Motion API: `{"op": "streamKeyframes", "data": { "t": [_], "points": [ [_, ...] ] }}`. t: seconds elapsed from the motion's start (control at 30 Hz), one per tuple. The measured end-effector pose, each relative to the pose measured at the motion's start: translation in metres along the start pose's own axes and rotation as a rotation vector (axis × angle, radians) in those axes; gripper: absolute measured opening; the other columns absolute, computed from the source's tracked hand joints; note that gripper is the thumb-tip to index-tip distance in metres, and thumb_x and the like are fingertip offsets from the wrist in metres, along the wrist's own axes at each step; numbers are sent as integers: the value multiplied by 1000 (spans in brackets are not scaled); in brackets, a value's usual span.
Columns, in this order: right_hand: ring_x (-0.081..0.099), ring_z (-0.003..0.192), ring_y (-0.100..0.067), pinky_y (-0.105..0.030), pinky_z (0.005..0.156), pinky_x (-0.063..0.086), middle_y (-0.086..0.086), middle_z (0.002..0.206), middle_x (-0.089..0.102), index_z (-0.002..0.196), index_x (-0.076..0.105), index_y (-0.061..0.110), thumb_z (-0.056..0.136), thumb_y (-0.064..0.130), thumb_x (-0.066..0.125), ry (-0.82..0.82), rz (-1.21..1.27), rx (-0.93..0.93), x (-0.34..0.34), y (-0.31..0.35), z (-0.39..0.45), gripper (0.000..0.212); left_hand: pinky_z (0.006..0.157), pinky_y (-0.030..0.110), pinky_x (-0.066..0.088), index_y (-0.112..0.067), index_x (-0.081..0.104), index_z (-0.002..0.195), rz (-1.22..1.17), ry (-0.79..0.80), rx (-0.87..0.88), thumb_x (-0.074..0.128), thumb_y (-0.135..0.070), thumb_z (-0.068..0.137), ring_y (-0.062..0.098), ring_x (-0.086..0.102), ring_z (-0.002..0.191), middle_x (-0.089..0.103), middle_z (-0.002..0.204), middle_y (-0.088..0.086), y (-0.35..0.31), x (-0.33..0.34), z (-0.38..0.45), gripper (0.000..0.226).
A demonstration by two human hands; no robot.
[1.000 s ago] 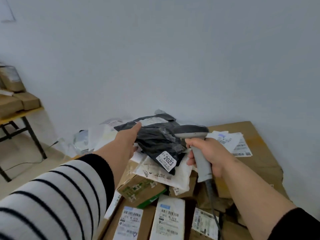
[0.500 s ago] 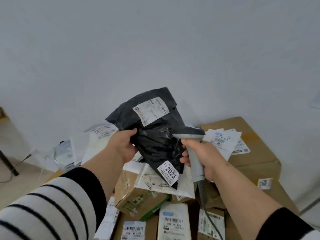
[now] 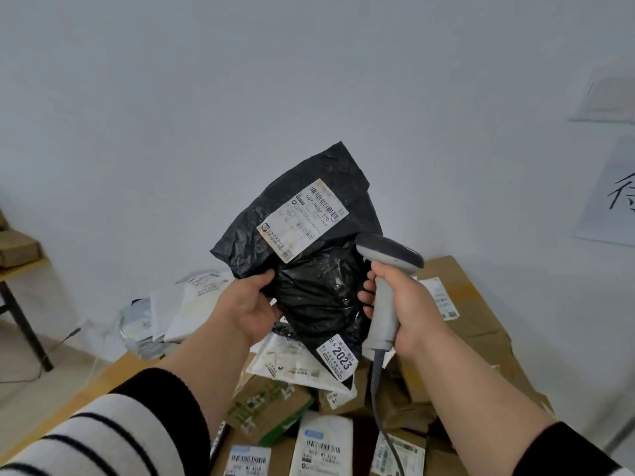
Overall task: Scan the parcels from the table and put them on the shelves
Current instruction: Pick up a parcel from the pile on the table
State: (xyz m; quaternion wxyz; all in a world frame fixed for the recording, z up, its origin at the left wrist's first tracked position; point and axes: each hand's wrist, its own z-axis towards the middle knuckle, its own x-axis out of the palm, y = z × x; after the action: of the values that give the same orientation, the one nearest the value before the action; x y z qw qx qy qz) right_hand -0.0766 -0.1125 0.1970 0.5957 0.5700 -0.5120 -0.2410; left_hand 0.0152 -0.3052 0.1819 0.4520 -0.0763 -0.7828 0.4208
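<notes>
Mid-scan: left hand [image 3: 245,309] gripping black parcel [image 3: 309,269], right hand [image 3: 400,298] clenched round scanner [image 3: 386,286]. Shelving not done; bench [image 3: 103,379] pile left.

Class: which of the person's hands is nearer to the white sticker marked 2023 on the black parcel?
Right. The right hand, gripping the scanner, is just above and right of the 2023 sticker; the left hand grips the black parcel farther to the sticker's left.

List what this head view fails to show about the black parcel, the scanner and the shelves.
- Black parcel: back face hidden by itself; small label print blurred.
- Scanner: window faces away; trigger covered by right hand.
- Shelf: cut off by left edge.
- Left hand: fingertips behind the parcel.
</notes>
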Motion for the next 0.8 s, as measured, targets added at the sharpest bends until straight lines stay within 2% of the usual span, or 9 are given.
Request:
{"op": "streamKeyframes", "data": {
  "t": [0.17,0.23,0.33,0.43,0.53,0.6,0.67,0.73,0.8],
  "points": [
    [68,76,-19,-32,67,55,-5,83,69,99,69,10,87,30,74,-11,-27,48,-24,1,-14,24,74,40,52,-2,56,127,-49,-278,-55,49,6,98,26,62,82,64,97,13,38,8,-17,31],
    [68,78,-22,-35,72,54,-7,84,69,94,69,11,86,31,74,4,-82,96,-32,-5,-18,22,77,39,52,2,54,130,9,-340,-73,51,9,96,27,61,80,64,101,17,54,3,-22,35],
    [65,79,-24,-31,67,52,-9,86,67,91,67,10,87,32,74,17,-168,146,-36,-18,-23,23,82,39,52,-3,39,145,331,-415,-21,60,10,88,31,60,87,57,132,23,65,-11,-26,62],
    [63,83,-23,-29,62,49,-9,89,66,93,68,10,87,32,74,9,-222,170,-36,-32,-26,24,95,46,50,-23,9,157,681,-456,47,74,-2,82,41,55,115,42,141,18,54,-24,-36,102],
    [61,83,-24,-32,69,51,-10,92,66,94,68,10,86,32,74,-24,-261,161,-30,-38,-26,24,107,50,38,-19,19,156,1151,-532,135,75,-40,82,42,32,136,24,154,16,32,-32,-37,95],
    [60,83,-24,-35,76,51,-11,92,65,95,67,9,87,31,74,-52,-282,146,-25,-38,-23,24,110,52,32,-16,28,153,1399,-500,191,68,-55,83,39,25,141,24,156,15,15,-34,-30,90],
    [60,84,-24,-35,77,51,-11,94,65,96,67,9,87,30,74,-77,-296,133,-20,-39,-21,24,110,51,33,-16,33,150,1559,-403,247,61,-63,83,36,30,141,31,155,12,1,-32,-19,86],
    [60,85,-24,-35,79,52,-11,95,66,98,67,9,87,29,74,-106,-303,125,-17,-41,-17,23,105,50,41,-15,41,144,1675,-267,257,54,-71,79,34,49,128,45,146,11,-8,-28,-2,86],
    [62,87,-25,-37,83,54,-12,97,66,99,67,9,87,28,74,-135,-297,125,-15,-44,-14,24,95,49,51,-14,40,145,1674,-106,188,51,-71,80,33,61,110,51,138,10,-13,-20,10,87]
  ]
}}
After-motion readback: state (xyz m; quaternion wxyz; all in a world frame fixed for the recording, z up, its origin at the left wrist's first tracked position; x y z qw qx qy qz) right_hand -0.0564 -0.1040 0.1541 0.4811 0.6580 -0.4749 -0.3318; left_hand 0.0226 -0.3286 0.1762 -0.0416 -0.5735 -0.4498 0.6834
